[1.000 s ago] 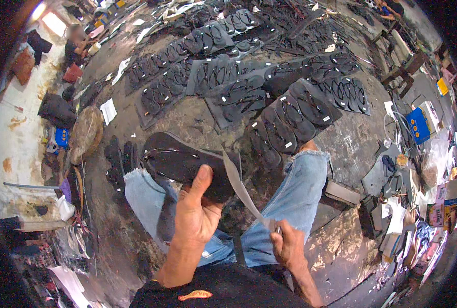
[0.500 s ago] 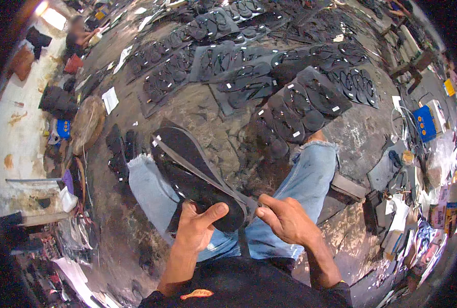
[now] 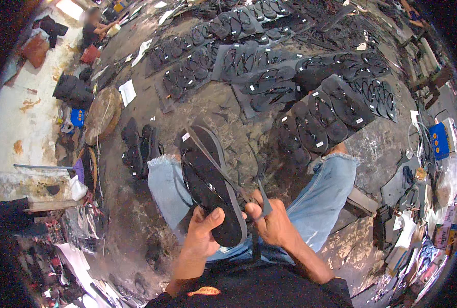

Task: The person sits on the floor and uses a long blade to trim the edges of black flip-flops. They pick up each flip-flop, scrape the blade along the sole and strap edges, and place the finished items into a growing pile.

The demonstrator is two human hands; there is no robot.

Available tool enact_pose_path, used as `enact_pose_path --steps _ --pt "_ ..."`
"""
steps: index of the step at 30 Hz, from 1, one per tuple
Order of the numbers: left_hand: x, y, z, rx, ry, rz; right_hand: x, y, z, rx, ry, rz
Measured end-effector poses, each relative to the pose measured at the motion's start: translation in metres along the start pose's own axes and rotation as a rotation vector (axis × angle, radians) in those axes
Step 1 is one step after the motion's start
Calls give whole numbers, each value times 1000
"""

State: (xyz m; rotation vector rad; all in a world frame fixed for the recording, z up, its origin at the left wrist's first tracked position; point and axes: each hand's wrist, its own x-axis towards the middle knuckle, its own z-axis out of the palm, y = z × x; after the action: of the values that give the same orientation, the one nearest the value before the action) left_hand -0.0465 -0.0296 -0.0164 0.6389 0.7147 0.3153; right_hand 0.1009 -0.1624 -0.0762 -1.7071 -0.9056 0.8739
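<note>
My left hand (image 3: 206,231) is closed around the heel end of a black flip-flop (image 3: 203,179), thumb on top of the footbed. The flip-flop stands tilted over my lap, its toe pointing away, with a small white label near the tip. Along its right edge runs a narrow grey rubber strip (image 3: 219,167), partly separate from the sole. My right hand (image 3: 273,222) is closed beside that edge, at the strip's lower end. From its fingers sticks a flat, grey, pointed piece (image 3: 265,197); whether it is a blade or rubber I cannot tell.
Several black flip-flops (image 3: 310,126) lie in rows on dark sheets beyond my knees. Another pair (image 3: 138,146) lies left of my knee. A round wooden block (image 3: 103,117) stands further left. Boxes and scraps (image 3: 439,141) crowd the right. A person (image 3: 92,31) sits far left.
The flip-flop has turned more upright. My right hand has come in closer to its edge, and the pointed grey piece now points up and away. The whole view has shifted slightly.
</note>
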Motion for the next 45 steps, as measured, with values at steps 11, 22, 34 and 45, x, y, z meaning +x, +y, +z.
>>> enact_pose_path --steps 11,22,34,45 --pt "-28 -16 -11 273 159 -87 83 14 7 -126 414 27" --pt "0 10 25 679 144 279 42 -25 12 506 409 51" --pt "-29 41 11 347 155 48 -153 -12 -28 -119 -77 177" --pt "-10 53 4 580 -28 -102 -113 4 -16 -203 -72 215"
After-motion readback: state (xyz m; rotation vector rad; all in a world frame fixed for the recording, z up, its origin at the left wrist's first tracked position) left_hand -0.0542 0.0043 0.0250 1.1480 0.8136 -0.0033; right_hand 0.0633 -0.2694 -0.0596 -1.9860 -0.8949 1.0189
